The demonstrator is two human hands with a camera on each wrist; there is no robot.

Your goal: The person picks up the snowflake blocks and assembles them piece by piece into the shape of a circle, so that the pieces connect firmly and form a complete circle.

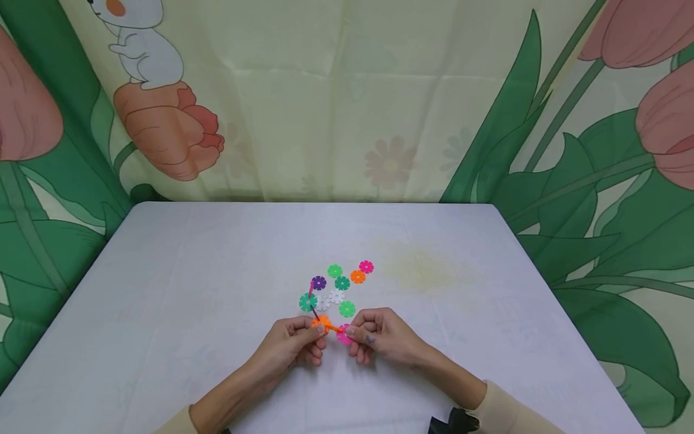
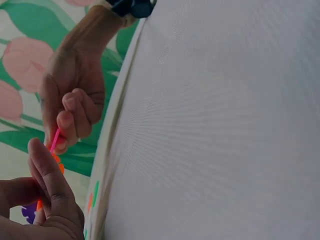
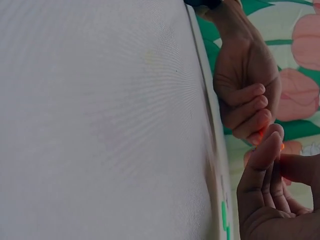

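Observation:
Near the front middle of the table, my left hand [image 1: 295, 345] pinches an orange notched disc [image 1: 321, 321] between thumb and fingers. My right hand [image 1: 389, 337] pinches a pink notched disc [image 1: 344, 336]. A narrow orange piece [image 1: 332, 328] spans the gap between these two discs. From the orange disc a chain runs away from me: a purple disc seen nearly edge-on [image 1: 315, 313], a teal disc [image 1: 308, 302], a pink edge-on one [image 1: 311, 290] and a flat purple disc [image 1: 318, 283]. In the left wrist view the pink disc [image 2: 55, 140] appears edge-on; fingers partly hide the joint.
Loose notched discs lie just beyond the hands: white [image 1: 337, 296], light green [image 1: 347, 309], teal [image 1: 342, 283], orange [image 1: 358, 276] and pink [image 1: 366, 266], among others. A white cloth covers the table [image 1: 217, 271]. A printed curtain [image 1: 336, 120] hangs behind it.

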